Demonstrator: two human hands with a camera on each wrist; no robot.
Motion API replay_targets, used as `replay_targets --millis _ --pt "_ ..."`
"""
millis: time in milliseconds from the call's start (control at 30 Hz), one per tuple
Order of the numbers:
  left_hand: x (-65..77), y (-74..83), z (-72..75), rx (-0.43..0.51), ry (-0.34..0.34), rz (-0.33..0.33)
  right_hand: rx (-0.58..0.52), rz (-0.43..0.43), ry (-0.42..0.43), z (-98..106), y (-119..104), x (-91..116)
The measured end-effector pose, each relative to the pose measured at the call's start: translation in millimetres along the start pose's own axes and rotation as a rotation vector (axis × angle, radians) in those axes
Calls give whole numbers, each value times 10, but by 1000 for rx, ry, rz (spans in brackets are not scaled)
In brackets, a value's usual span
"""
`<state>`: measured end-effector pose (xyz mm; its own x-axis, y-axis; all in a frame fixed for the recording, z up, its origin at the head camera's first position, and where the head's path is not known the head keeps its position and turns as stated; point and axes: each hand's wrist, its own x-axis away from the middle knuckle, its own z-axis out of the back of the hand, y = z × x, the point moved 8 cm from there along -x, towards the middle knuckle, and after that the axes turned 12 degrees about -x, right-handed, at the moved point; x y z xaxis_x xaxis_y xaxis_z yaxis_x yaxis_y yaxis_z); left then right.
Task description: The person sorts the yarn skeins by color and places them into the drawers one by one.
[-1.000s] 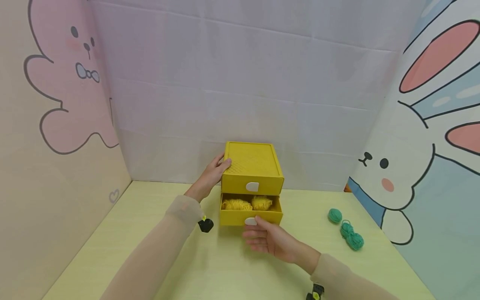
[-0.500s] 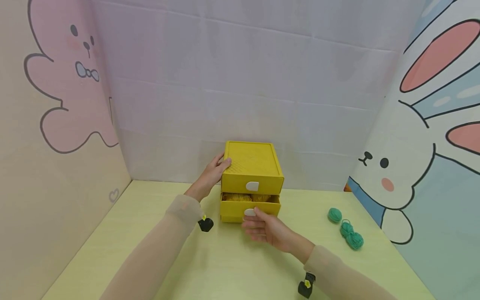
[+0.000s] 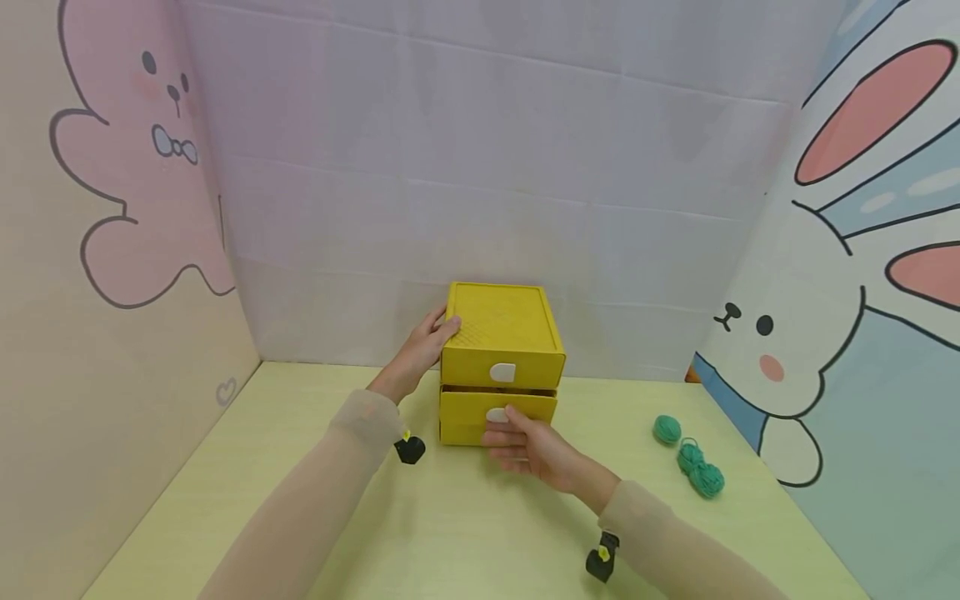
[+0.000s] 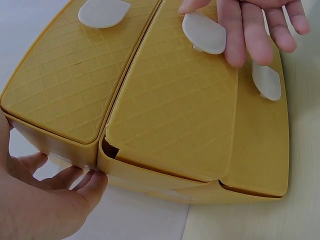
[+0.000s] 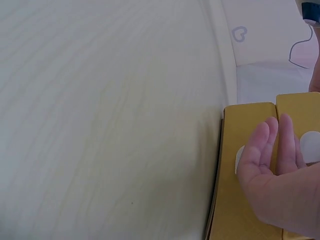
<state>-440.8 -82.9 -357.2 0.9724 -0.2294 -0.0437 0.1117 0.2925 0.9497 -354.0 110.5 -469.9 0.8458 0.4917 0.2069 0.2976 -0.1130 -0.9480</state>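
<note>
A yellow desktop drawer box [image 3: 502,321] with white pull tabs stands against the back wall. My left hand [image 3: 420,348] grips its upper left edge, thumb on top and curled fingers [image 4: 92,187] along the side. The left wrist view shows three drawer fronts. Of these, the middle drawer [image 4: 175,105] juts out a little, with a thin gap above its front. My right hand [image 3: 536,450] is at that drawer, thumb at its white tab [image 4: 205,34] and the other fingers straight beside it. The yellow yarn inside is hidden now.
On the table [image 3: 360,533] to the right lie a round green yarn ball [image 3: 667,429] and a tied green yarn skein [image 3: 701,469]. Cartoon-printed side walls and a white cloth backdrop [image 3: 510,167] enclose the table. A black wrist camera [image 3: 602,557] hangs below the right sleeve.
The right hand has pushed the middle drawer inward until it is nearly closed, covering the yellow yarn from view. The left hand has stayed on the box.
</note>
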Motion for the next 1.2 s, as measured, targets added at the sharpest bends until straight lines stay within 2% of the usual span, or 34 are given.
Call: replay_targets --millis 400,833,1200 --pt "-1 -3 -19 7 -3 3 4 10 33 56 -23 -98" --pt "-10 -18 22 8 6 20 -4 19 89 49 -76 -160" --pt "-28 -6 2 7 0 14 4 -3 64 169 -61 -97"
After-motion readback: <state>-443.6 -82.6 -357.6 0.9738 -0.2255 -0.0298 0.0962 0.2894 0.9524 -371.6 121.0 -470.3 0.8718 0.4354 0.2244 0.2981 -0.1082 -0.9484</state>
